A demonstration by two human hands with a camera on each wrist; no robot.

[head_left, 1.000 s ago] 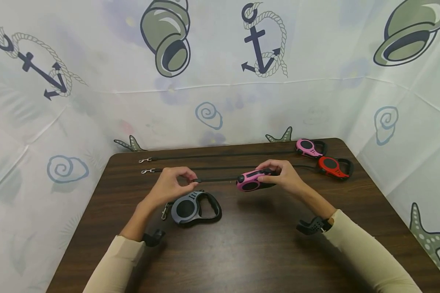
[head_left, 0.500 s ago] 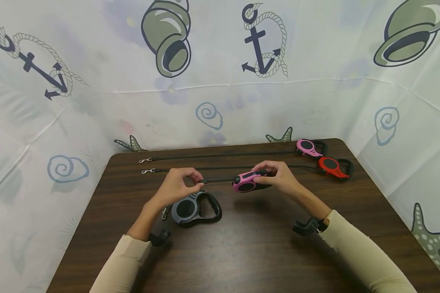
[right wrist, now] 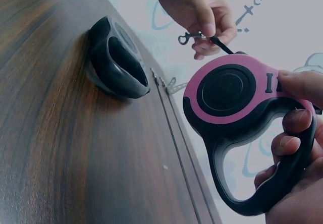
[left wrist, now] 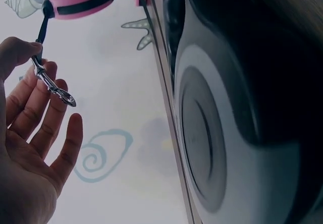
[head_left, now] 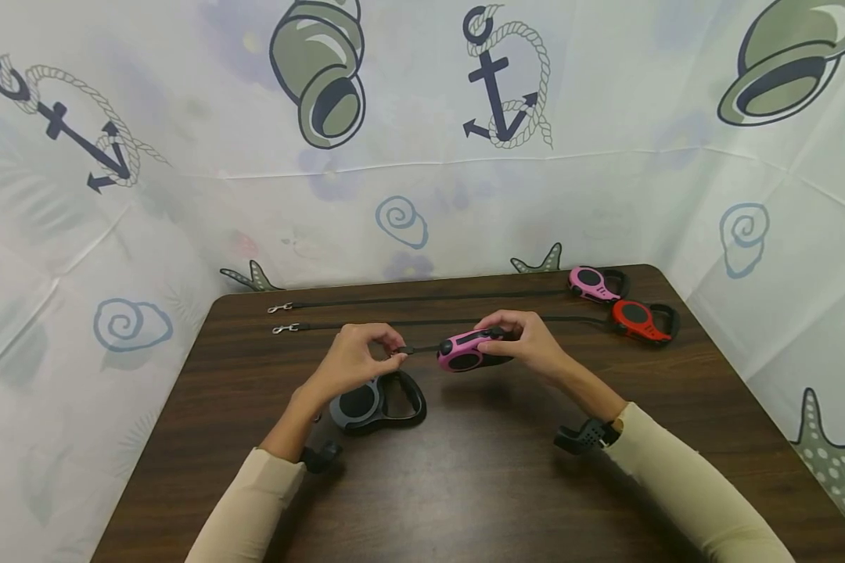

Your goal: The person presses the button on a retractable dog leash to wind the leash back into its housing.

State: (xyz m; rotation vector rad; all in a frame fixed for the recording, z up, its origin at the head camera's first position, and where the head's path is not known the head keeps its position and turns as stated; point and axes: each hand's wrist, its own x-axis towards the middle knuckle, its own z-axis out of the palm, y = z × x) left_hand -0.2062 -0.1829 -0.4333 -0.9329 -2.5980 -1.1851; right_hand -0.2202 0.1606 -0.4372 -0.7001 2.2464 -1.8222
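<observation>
A pink and black retractable dog leash [right wrist: 226, 89] is held above the table, the right hand [head_left: 528, 342] gripping its black handle with the thumb by the button. The left hand [head_left: 362, 360] pinches the dark strap [left wrist: 42, 30] at its clip end between thumb and fingers. From that pinch a silver snap hook [left wrist: 53, 87] sticks out over the spread fingers in the left wrist view. Only a short length of strap runs between the hook and the pink casing. Below the left hand lies a grey and black retractable leash [head_left: 356, 402], partly covered by that hand.
At the table's back right lie a second pink leash [head_left: 591, 284] and a red leash [head_left: 634, 314]. Their black straps stretch left across the brown table [head_left: 465, 485], ending in silver hooks [head_left: 285, 328]. A patterned cloth [head_left: 422, 195] hangs behind.
The left hand has moved right with the hook end, and the right hand slightly left with the pink leash. The strap between them has become shorter.
</observation>
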